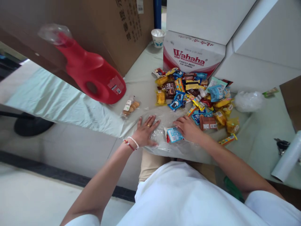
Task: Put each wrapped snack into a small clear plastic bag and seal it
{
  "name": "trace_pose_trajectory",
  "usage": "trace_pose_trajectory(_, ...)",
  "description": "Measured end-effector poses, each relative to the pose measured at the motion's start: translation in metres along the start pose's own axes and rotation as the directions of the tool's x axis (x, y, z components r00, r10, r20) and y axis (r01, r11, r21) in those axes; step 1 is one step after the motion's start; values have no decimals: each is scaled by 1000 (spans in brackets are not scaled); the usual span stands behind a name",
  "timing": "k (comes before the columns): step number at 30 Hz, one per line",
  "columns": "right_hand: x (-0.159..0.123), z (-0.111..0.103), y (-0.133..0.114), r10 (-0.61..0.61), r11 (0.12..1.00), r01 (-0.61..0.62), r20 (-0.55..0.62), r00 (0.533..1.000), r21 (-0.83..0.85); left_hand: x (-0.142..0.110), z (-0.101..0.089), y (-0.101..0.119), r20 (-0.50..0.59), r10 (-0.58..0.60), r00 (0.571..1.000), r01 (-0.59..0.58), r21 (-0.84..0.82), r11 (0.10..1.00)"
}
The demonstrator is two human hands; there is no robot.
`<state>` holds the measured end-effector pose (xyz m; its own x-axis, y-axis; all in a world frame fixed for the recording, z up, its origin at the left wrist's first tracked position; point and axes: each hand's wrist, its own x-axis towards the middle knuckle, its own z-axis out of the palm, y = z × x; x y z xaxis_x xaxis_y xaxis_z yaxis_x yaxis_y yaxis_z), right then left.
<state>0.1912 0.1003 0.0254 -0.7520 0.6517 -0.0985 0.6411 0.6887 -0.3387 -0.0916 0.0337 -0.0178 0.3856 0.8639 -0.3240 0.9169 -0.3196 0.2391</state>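
Observation:
My left hand (146, 131) lies with fingers spread flat on a crinkled clear plastic sheet or bag (162, 116) near the table's front edge. To its right, my right hand (188, 128) is closed over the right end of a small blue and white snack packet (175, 135), which has a red edge on its left. Part of that packet is hidden by the fingers. Just beyond my right hand spreads a heap of wrapped snacks, among them a brown cocoa packet (170, 90) and a brown wrapper (208, 123). A clear pack of round biscuits (131, 107) lies beyond my left hand.
A red jug-shaped bottle (94, 75) stands at the left by a large cardboard box (131, 37). Behind the snacks sits a Wahaha water carton (192, 55), with a paper cup (158, 39) beside it. At right are a crumpled clear bag (249, 101), keys (281, 145) and a plastic roll (287, 158).

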Motion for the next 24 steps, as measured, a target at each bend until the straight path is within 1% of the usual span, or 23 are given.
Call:
trace_pose_trajectory(2,-5,-2,0,-62,998,62,1,998,33,0,0,0,2,3,1000,-3,-5,1000)
trace_pose_trajectory(4,-9,-1,-3,-148,989,146,58,987,38,0,0,0,-2,4,1000,-4,-7,1000)
trace_pose_trajectory(5,-11,1,-5,-167,986,165,86,982,23,0,0,0,-4,5,1000,-5,-9,1000)
trace_pose_trajectory(6,-11,3,-8,-157,987,158,99,983,-1,0,0,0,-5,7,1000,-7,-12,1000)
trace_pose_trajectory(8,-12,10,-10,-101,993,105,93,991,-45,1,1,-1,-6,14,1000,-14,-19,1000)
trace_pose_trajectory(10,-14,12,-6,-65,996,71,83,994,-61,0,1,-2,-8,24,1000,-24,-30,999)
trace_pose_trajectory(12,-18,7,3,-43,997,47,60,997,-56,0,2,-2,-11,32,999,-32,-41,999)
trace_pose_trajectory(14,-21,-3,12,-20,999,20,7,1000,-45,0,2,-2,-14,38,999,-39,-47,998)
trace_pose_trajectory(16,-19,-12,12,-35,999,34,-37,999,-40,1,2,-2,-19,42,999,-43,-48,998)
trace_pose_trajectory(18,-13,-14,2,-96,993,94,-25,995,-65,0,1,-2,-20,46,999,-47,-45,998)
trace_pose_trajectory(20,-5,-5,-13,-137,984,140,27,990,-108,-2,-1,-2,-18,47,999,-47,-42,998)
trace_pose_trajectory(22,3,10,-25,-138,980,146,69,988,-138,-6,-2,-2,-22,41,999,-42,-44,998)
trace_pose_trajectory(24,9,23,-30,-135,979,146,82,987,-139,-12,-1,-1,-51,37,998,-40,-46,998)
